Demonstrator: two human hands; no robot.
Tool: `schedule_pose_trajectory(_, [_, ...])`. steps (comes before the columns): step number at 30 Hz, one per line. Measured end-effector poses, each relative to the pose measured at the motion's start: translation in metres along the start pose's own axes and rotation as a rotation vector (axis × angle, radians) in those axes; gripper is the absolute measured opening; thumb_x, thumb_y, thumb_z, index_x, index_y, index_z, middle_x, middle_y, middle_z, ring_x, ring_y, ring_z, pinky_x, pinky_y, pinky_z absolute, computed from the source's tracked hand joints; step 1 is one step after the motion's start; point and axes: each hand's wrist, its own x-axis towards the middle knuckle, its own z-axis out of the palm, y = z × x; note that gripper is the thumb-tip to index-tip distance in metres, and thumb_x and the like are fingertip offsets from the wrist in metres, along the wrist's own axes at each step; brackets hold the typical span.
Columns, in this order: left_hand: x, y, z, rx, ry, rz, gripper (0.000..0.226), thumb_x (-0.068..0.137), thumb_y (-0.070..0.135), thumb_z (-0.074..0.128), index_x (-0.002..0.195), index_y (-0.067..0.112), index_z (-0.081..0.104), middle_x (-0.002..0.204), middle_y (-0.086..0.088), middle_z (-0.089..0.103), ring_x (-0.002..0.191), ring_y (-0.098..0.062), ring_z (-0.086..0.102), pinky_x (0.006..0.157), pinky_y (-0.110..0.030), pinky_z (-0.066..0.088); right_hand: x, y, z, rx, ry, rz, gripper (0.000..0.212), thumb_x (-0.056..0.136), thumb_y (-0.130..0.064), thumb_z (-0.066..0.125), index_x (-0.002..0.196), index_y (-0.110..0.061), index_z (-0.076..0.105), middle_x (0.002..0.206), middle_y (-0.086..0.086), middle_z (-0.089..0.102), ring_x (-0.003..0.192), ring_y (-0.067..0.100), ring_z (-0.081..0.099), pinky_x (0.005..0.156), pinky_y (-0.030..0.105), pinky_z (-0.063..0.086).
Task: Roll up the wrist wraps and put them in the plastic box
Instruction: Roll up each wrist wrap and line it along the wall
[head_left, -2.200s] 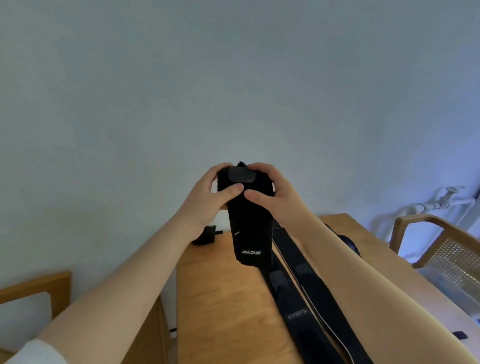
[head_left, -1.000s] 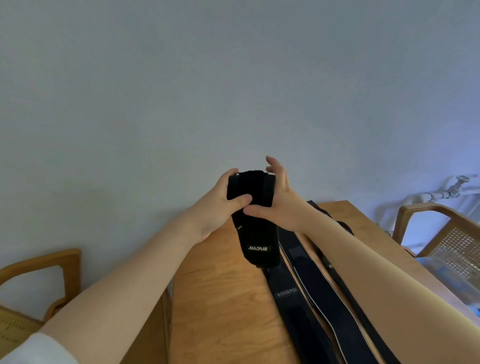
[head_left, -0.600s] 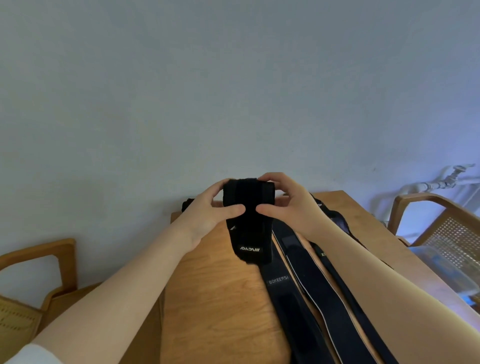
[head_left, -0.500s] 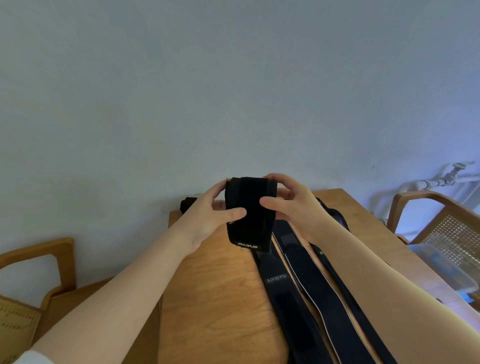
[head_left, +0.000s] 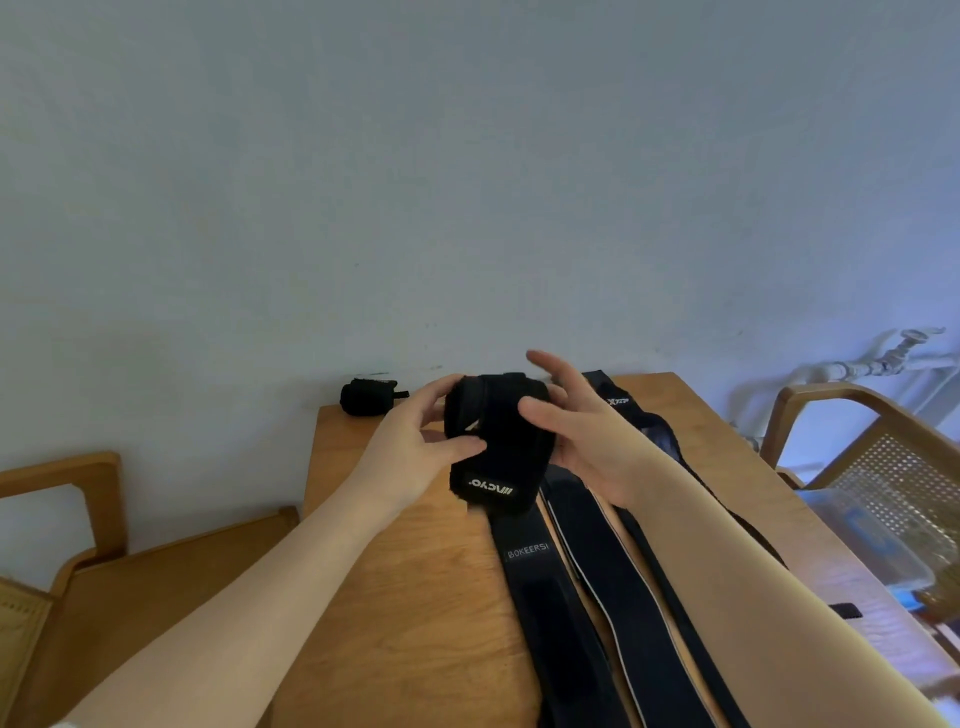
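Wrap: I am watching the wrap (head_left: 498, 441), nearly rolled, being held above the table at centre frame, its logo tail hanging at the bottom.
Left hand: the left hand (head_left: 415, 447) is pinching the roll's left end, thumb in front, fingers curled behind.
Right hand: the right hand (head_left: 587, 441) is lying against the roll's right side with fingers spread and mostly straight, thumb touching the front; I am judging it a support, not a grip.
Box: the plastic box (head_left: 862, 540) is sitting at the right edge of frame, beside the chair (head_left: 893, 457).
Other wraps: a finished roll (head_left: 366, 397) is resting at the table's far left corner; three flat straps (head_left: 597, 597) are lying lengthwise, lower centre.
Risk: with one hand barely holding, I am judging the roll could spring loose, because the tail is not yet pressed down.
Risk two: the hanging tail could snag the straps right below it and be dragging them along.
Surface: the wooden table (head_left: 405, 597) is showing bare grain at lower left.
Room: a pale wall (head_left: 467, 182) is filling the upper frame; a pipe (head_left: 883, 358) is running at right.
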Motion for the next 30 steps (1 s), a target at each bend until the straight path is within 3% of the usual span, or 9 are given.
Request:
schedule_pose_trajectory(2, [0.003, -0.004, 0.004, -0.085, 0.000, -0.065, 0.051, 0.082, 0.008, 0.070, 0.121, 0.036, 0.053, 0.104, 0.008, 0.067, 0.093, -0.005, 0.065, 0.073, -0.020, 0.053, -0.002, 0.002, 0.002, -0.219, -0.003, -0.102, 0.064, 0.082, -0.010, 0.069, 0.134, -0.035, 0.042, 0.124, -0.002, 0.055, 0.106, 0.021, 0.064, 0.085, 0.040, 0.057])
schedule_pose_trajectory(6, [0.004, -0.016, 0.007, -0.166, -0.080, -0.247, 0.039, 0.087, 0.021, 0.066, 0.124, 0.026, 0.056, 0.098, -0.004, 0.073, 0.091, -0.021, 0.069, 0.086, -0.040, 0.055, 0.001, 0.016, -0.001, -0.456, 0.076, -0.164, 0.050, 0.083, -0.018, 0.070, 0.127, -0.031, 0.050, 0.115, -0.007, 0.061, 0.103, 0.012, 0.063, 0.082, 0.032, 0.057])
schedule_pose_trajectory(9, [0.000, -0.029, 0.004, -0.146, -0.181, -0.419, 0.040, 0.084, 0.033, 0.066, 0.121, 0.025, 0.057, 0.101, -0.002, 0.072, 0.094, -0.021, 0.067, 0.094, -0.042, 0.051, 0.005, 0.031, -0.004, -0.394, 0.088, 0.035, 0.031, 0.086, -0.026, 0.067, 0.115, -0.026, 0.056, 0.105, 0.002, 0.069, 0.096, 0.020, 0.068, 0.083, 0.037, 0.058])
schedule_pose_trajectory(11, [-0.005, -0.041, 0.002, -0.284, -0.233, -0.499, 0.054, 0.078, 0.021, 0.071, 0.128, 0.022, 0.051, 0.110, -0.005, 0.068, 0.099, -0.021, 0.067, 0.091, -0.039, 0.053, 0.008, 0.045, -0.005, -0.364, 0.096, 0.174, 0.027, 0.085, -0.029, 0.068, 0.110, -0.023, 0.060, 0.103, 0.007, 0.071, 0.096, 0.026, 0.069, 0.087, 0.041, 0.056])
schedule_pose_trajectory(15, [-0.019, -0.061, 0.002, -0.258, -0.186, -0.431, 0.077, 0.075, 0.005, 0.075, 0.135, 0.037, 0.041, 0.126, 0.003, 0.049, 0.116, -0.018, 0.054, 0.092, -0.042, 0.053, 0.014, 0.065, 0.002, -0.168, 0.085, 0.419, 0.036, 0.085, -0.033, 0.068, 0.113, -0.012, 0.060, 0.106, 0.011, 0.070, 0.098, 0.026, 0.068, 0.092, 0.039, 0.054])
schedule_pose_trajectory(19, [-0.025, -0.069, 0.007, -0.193, -0.091, -0.367, 0.059, 0.079, 0.007, 0.072, 0.121, 0.042, 0.049, 0.121, 0.009, 0.051, 0.116, -0.015, 0.050, 0.086, -0.039, 0.056, 0.025, 0.072, 0.013, -0.201, 0.124, 0.513, 0.039, 0.084, -0.045, 0.066, 0.105, -0.013, 0.060, 0.101, 0.012, 0.069, 0.096, 0.027, 0.066, 0.093, 0.038, 0.052])
schedule_pose_trajectory(22, [-0.027, -0.079, 0.002, -0.192, -0.055, -0.431, 0.050, 0.082, 0.012, 0.070, 0.121, 0.037, 0.052, 0.119, 0.000, 0.058, 0.109, -0.021, 0.058, 0.084, -0.041, 0.057, 0.027, 0.083, 0.021, -0.258, 0.050, 0.489, 0.048, 0.083, -0.047, 0.065, 0.119, -0.017, 0.055, 0.111, 0.006, 0.066, 0.105, 0.023, 0.063, 0.099, 0.040, 0.048])
schedule_pose_trajectory(25, [-0.032, -0.088, -0.001, -0.407, -0.077, -0.617, 0.040, 0.084, 0.016, 0.068, 0.120, 0.027, 0.055, 0.113, -0.010, 0.065, 0.101, -0.025, 0.065, 0.085, -0.040, 0.055, 0.020, 0.093, 0.022, -0.194, -0.052, 0.363, 0.064, 0.080, -0.024, 0.072, 0.136, -0.025, 0.040, 0.124, 0.000, 0.055, 0.114, 0.021, 0.056, 0.098, 0.039, 0.049])
schedule_pose_trajectory(30, [-0.044, -0.104, 0.000, -0.504, -0.201, -0.945, 0.048, 0.085, 0.048, 0.059, 0.116, 0.013, 0.055, 0.087, -0.015, 0.068, 0.062, -0.017, 0.058, 0.055, -0.025, 0.046, 0.014, 0.114, 0.026, -0.354, -0.049, 0.310, 0.061, 0.083, -0.021, 0.072, 0.135, -0.028, 0.042, 0.119, -0.002, 0.057, 0.106, 0.016, 0.058, 0.085, 0.029, 0.054])
